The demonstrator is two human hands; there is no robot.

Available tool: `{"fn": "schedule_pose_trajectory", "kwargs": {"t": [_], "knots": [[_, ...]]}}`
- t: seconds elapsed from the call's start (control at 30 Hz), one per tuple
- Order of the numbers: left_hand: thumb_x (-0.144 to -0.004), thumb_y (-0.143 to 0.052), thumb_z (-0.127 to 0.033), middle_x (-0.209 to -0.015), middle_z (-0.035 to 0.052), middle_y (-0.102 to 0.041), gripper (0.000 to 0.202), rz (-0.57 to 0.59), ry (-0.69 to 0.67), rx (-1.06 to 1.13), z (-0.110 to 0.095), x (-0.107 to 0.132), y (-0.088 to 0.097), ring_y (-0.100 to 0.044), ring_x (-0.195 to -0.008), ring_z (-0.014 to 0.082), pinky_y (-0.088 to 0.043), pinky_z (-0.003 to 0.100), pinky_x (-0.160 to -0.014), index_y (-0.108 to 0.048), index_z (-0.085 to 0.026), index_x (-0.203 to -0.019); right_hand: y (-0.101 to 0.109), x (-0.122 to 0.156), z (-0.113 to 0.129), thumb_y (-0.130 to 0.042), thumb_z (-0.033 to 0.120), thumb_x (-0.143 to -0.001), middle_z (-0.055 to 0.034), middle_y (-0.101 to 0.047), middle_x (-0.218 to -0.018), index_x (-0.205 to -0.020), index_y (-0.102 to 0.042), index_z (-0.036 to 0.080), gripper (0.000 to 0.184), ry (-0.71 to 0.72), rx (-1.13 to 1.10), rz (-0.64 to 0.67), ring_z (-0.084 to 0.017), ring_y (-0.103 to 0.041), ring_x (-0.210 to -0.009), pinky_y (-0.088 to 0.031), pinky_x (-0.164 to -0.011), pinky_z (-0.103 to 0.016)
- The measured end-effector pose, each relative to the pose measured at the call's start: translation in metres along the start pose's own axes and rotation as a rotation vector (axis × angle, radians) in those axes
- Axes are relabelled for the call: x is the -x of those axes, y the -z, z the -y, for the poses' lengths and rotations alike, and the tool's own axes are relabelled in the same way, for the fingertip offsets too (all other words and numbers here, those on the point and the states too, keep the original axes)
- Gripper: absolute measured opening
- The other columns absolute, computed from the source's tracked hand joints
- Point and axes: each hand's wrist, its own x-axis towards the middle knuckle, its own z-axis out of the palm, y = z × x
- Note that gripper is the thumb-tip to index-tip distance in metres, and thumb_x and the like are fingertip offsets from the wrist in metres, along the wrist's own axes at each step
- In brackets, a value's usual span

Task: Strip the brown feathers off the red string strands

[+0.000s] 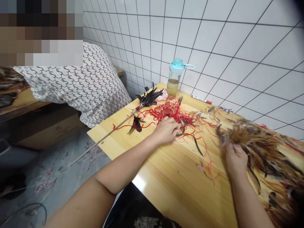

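on a wooden table [166,177], left hand [166,130] curls, grasping red string [171,112]; right hand [235,158] pinches brown feathers [258,145] closed.

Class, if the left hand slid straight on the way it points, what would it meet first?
The left hand would meet the tangle of red string first; its fingertips seem to touch it already, though depth is unclear.

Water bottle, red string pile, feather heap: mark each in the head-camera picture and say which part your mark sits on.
Water bottle [174,80], head view, on its clear body.
Red string pile [171,111], head view, on its tangled middle.
Feather heap [256,139], head view, on brown feathers near its left end.
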Motion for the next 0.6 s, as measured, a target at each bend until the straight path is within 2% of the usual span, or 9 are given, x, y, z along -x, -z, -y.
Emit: {"fn": "schedule_pose_trajectory", "kwargs": {"t": [0.13, 0.23, 0.4, 0.6], "knots": [[-0.083, -0.055, -0.033, -0.090, 0.0094, -0.059, 0.020, 0.096, 0.060, -0.058, 0.000, 0.001, -0.011, -0.051, -0.091, 0.0235, -0.039, 0.037, -0.086, -0.068, -0.018, -0.083, -0.001, 0.003, 0.010, -0.054, 0.039, -0.077, -0.0098, -0.067, -0.077, -0.067, -0.066, 0.019, 0.025, 0.048, 0.076, 0.062, -0.023, -0.059, -0.080, -0.041, -0.078, -0.035], [-0.083, -0.053, -0.028, -0.089, 0.0087, -0.059, 0.017, 0.117, 0.040, -0.067, 0.001, 0.000, -0.016, -0.052, -0.087, 0.0216, -0.039, 0.037, -0.087, -0.067, -0.018, -0.082, -0.003, 0.004, 0.014, -0.052, 0.041, -0.076, -0.0084, -0.066, -0.075, -0.066, -0.066, 0.020, 0.027, 0.101, 0.112, 0.097, -0.024, -0.059, -0.079, -0.042, -0.077, -0.036], [-0.085, -0.049, -0.022, -0.086, 0.0074, -0.060, 0.017, 0.030, 0.049, -0.007, 0.003, -0.002, -0.016, -0.052, -0.083, 0.0204, -0.039, 0.035, -0.082, -0.064, -0.019, -0.077, -0.006, 0.005, 0.017, -0.049, 0.045, -0.077, -0.0073, -0.066, -0.073, -0.066, -0.066, 0.021, 0.031, 0.172, 0.122, 0.133, -0.023, -0.058, -0.075, -0.044, -0.074, -0.035], [-0.088, -0.046, -0.021, -0.085, 0.0076, -0.061, 0.017, -0.076, 0.163, -0.077, 0.007, -0.004, -0.008, -0.051, -0.086, 0.0219, -0.039, 0.035, -0.082, -0.063, -0.019, -0.082, -0.012, 0.009, 0.022, -0.051, 0.042, -0.078, -0.0064, -0.068, -0.075, -0.065, -0.066, 0.019, 0.030, 0.126, 0.007, 0.148, -0.022, -0.060, -0.078, -0.043, -0.077, -0.035]]}}
